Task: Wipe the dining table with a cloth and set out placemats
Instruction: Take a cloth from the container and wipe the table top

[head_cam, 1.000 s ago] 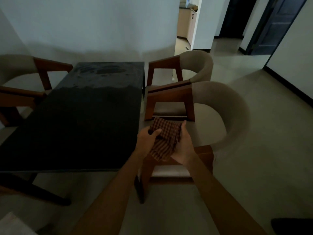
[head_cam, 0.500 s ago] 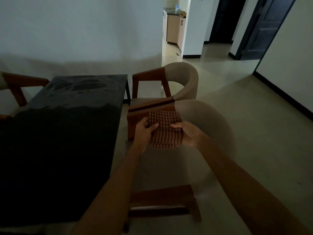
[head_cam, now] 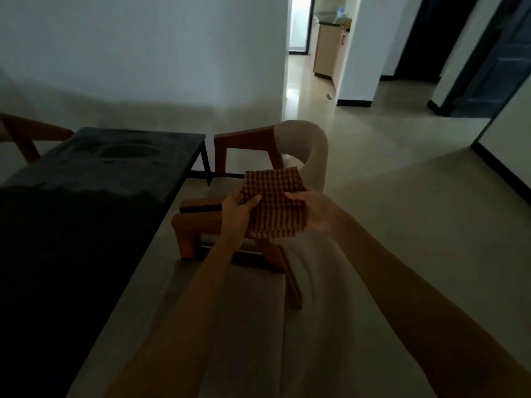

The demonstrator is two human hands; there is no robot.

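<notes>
In the head view, a checked cloth point(head_cam: 273, 202) is held up in front of the body by both hands, above the chairs to the right of the table point(head_cam: 86, 225) and clear of its top. The left hand point(head_cam: 238, 208) is closed on the cloth's left edge, with the thumb laid across the front of the fabric and the fingers hidden behind it. The right hand point(head_cam: 313, 211) is closed on the right edge, with fingertips seen on the front near the top and the palm behind the cloth. The cloth is spread flatter and squarer than half a second ago, and far less bunched than a second ago, when it was crumpled between the hands. The grip of both hands on the cloth is unchanged across the frames. The view has been raised and turned to the right: less of the dark table is seen, and it is now pushed to the left side of the frame. Smeared marks are seen on the table's far end. The far chair point(head_cam: 301, 150) is seen behind the cloth, and the near chair point(head_cam: 189, 228), blurred, lies under the forearms. More of the pale floor point(head_cam: 402, 211) and of the lit doorway point(head_cam: 298, 24) beyond the wall is shown than before. No placemats can be made out in this dim picture.
</notes>
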